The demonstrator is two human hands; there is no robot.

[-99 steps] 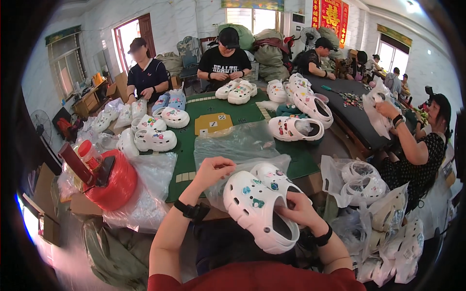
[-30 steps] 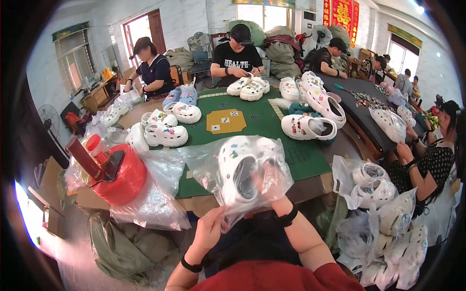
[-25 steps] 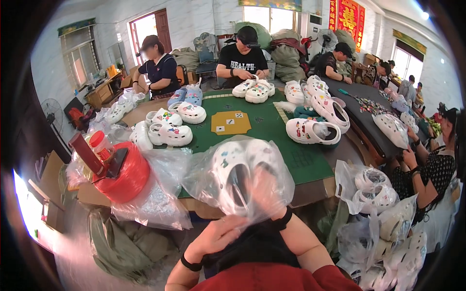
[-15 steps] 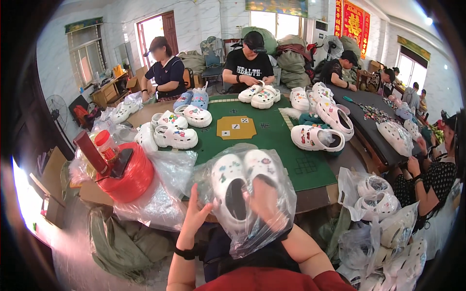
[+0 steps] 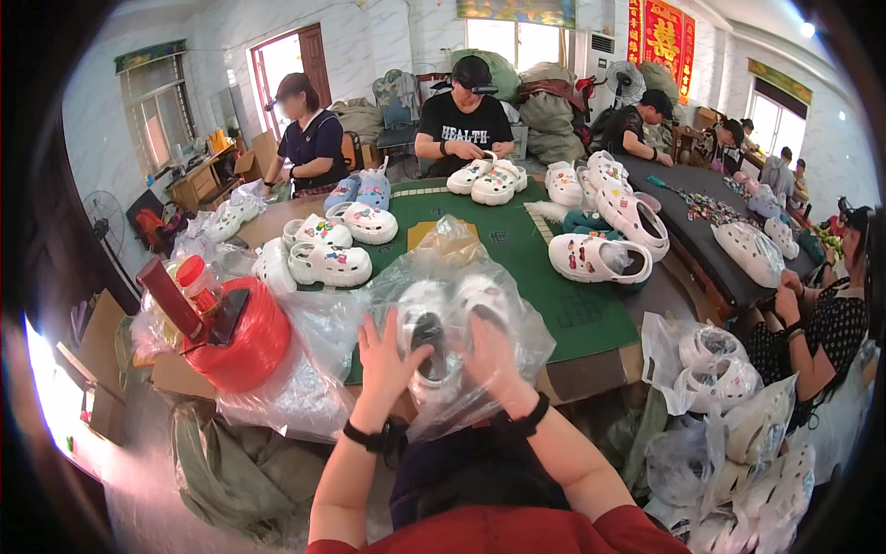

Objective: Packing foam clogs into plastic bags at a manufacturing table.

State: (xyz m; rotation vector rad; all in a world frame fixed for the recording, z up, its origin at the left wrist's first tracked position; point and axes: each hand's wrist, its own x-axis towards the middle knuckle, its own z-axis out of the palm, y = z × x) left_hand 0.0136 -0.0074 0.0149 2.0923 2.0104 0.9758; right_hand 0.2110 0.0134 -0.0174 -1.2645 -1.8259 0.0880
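A pair of white clogs (image 5: 427,319) lies side by side inside a clear plastic bag (image 5: 526,319) at the near edge of the green table mat (image 5: 591,323). My left hand (image 5: 388,360) rests against the bag's left side, fingers spread, its thumb over the opening of the left clog. On the other side my right hand (image 5: 492,365) lies at the heel of the right clog, fingers stretched out and a little blurred. Whether its fingertips are under or over the film I cannot tell. Part of the bag rises crumpled beyond the clogs' toes.
More white clogs with charms stand at left (image 5: 328,263) and right (image 5: 600,258). A red roll of plastic twine (image 5: 249,332) sits at the left edge, near loose clear bags (image 5: 305,369). Bagged clogs (image 5: 720,388) are piled at lower right. Several co-workers sit around.
My right hand has drawn back from deep in the bag to the clog's heel. The bag's far end has puffed up over the mat, and the clogs sit lower and flatter.
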